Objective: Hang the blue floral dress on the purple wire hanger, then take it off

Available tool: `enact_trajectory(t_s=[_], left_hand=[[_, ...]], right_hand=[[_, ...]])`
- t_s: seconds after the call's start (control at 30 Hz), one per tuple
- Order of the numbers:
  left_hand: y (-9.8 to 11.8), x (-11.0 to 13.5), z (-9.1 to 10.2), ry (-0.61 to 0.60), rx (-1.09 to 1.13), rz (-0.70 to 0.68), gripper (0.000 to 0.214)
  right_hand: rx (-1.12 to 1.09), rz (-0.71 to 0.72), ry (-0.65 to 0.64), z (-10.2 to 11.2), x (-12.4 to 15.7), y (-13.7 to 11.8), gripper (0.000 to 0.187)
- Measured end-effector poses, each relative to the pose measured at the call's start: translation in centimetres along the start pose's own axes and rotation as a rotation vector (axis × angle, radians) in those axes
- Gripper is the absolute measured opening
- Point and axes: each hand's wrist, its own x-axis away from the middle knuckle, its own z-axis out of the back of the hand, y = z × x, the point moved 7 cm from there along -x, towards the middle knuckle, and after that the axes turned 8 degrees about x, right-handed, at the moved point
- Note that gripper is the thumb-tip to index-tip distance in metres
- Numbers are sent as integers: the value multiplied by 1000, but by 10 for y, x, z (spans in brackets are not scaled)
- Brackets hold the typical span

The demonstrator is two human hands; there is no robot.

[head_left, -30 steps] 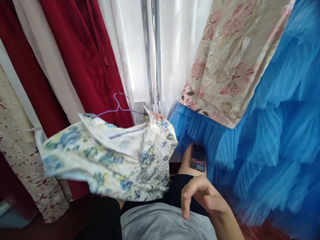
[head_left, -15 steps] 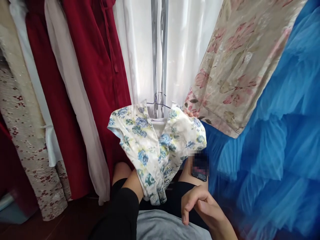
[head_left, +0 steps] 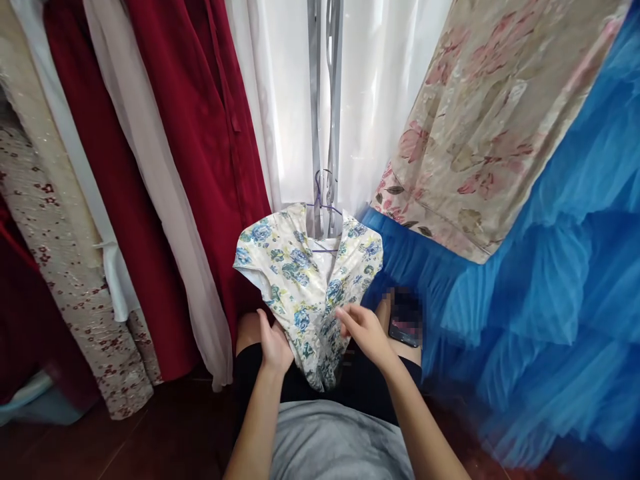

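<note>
A small white dress with blue flowers hangs on a thin purple hanger, which is hooked on an upright metal pole. My left hand holds the dress's lower left edge, thumb on top and fingers tucked behind the cloth. My right hand pinches the fabric at the lower right, fingertips resting on the print. The dress's hem falls onto my lap between my knees.
Dark red and pale garments hang at the left, a sheer white curtain behind the pole, a beige floral cloth and blue tulle at the right. A phone lies on my right thigh. The floor is dark wood.
The dress, held up and bunched to the left a second ago, now hangs from the pole. My right hand rose from my lap to the fabric, and my left hand dropped to its lower edge.
</note>
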Motion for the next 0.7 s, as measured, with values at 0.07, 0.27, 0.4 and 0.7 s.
enact_trajectory(t_s=[0.07, 0.27, 0.4, 0.7], left_hand=[[4, 8, -9, 83, 50, -15, 76], [-4, 6, -10, 236, -103, -124, 48], [-6, 2, 38, 446, -297, -299, 24], [-2, 27, -53, 164, -677, -491, 37]], right_hand=[[68, 2, 50, -11, -32, 4, 39], [-46, 35, 85, -24, -69, 6, 35], [-169, -11, 183, 2, -51, 10, 34], [-51, -18, -10, -23, -21, 11, 30]])
